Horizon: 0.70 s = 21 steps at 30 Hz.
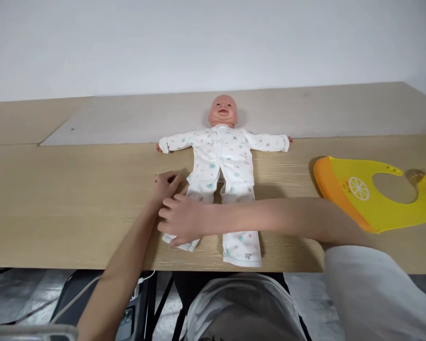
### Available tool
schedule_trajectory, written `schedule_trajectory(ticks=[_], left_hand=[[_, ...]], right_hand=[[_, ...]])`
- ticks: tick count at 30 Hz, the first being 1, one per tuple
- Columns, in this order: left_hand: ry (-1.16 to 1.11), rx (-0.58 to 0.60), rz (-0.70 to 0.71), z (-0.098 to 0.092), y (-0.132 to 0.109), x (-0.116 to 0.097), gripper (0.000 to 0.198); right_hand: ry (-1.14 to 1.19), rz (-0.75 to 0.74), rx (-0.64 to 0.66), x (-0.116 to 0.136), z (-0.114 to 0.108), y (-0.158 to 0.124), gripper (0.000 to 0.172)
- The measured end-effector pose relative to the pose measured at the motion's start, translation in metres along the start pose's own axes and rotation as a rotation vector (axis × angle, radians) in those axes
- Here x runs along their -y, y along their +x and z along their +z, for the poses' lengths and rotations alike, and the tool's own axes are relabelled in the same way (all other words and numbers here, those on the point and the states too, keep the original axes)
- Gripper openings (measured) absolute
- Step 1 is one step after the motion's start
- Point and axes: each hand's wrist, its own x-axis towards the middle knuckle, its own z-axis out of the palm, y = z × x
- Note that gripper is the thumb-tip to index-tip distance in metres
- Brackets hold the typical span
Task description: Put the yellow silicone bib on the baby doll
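Observation:
A baby doll (223,111) lies on its back, arms stretched out to both sides. It wears a white patterned top (230,154) and matching white trousers (240,246). My right hand (184,218) is laid across the trouser leg on the left, palm down with its fingers apart, and that forearm passes over the other leg. Just beyond it, beside the same leg, my left hand (166,185) rests with its fingers curled in. Whether they grip anything cannot be seen. Part of the left trouser leg is hidden under my right hand.
A yellow bib (344,189) with an orange pocket lies at the right of the wooden table (74,203). A grey panel (135,116) runs along the back, against the wall. Below the table's front edge are a dark chair (74,293) and a white cable (76,298).

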Motion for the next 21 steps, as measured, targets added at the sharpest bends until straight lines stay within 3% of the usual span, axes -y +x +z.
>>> schedule_trajectory(ticks=[2, 3, 5, 8, 10, 13, 15, 18, 21], left_hand=[[-0.010, -0.024, 0.009, -0.003, -0.002, 0.001, 0.032], [-0.018, -0.033, 0.010, -0.004, -0.003, 0.002, 0.033], [-0.023, -0.042, 0.010, -0.005, -0.003, 0.002, 0.034], [0.009, -0.085, 0.007, -0.003, -0.002, 0.004, 0.034], [0.038, -0.124, -0.007, -0.001, -0.001, 0.006, 0.034], [0.070, -0.153, -0.053, -0.001, -0.002, 0.008, 0.033], [0.092, -0.158, -0.084, -0.003, -0.003, 0.007, 0.031], [0.106, -0.145, -0.086, -0.005, -0.004, 0.005, 0.029], [0.088, -0.119, -0.048, -0.003, -0.004, 0.005, 0.030]], right_hand=[[0.005, -0.058, 0.053, 0.019, 0.008, 0.011, 0.047], [-0.002, -0.056, 0.041, 0.027, 0.012, 0.012, 0.041], [-0.098, -0.010, -0.137, 0.040, 0.017, 0.005, 0.027], [-0.333, 0.119, -0.487, 0.057, 0.021, -0.008, 0.042], [-0.385, 0.199, -0.562, 0.066, 0.022, -0.015, 0.040], [-0.367, 0.265, -0.586, 0.074, 0.022, -0.029, 0.037], [-0.373, 0.226, -0.573, 0.077, 0.019, -0.046, 0.036], [-0.353, 0.155, -0.455, 0.081, 0.015, -0.076, 0.033], [-0.348, 0.186, -0.385, 0.086, 0.013, -0.095, 0.032]])
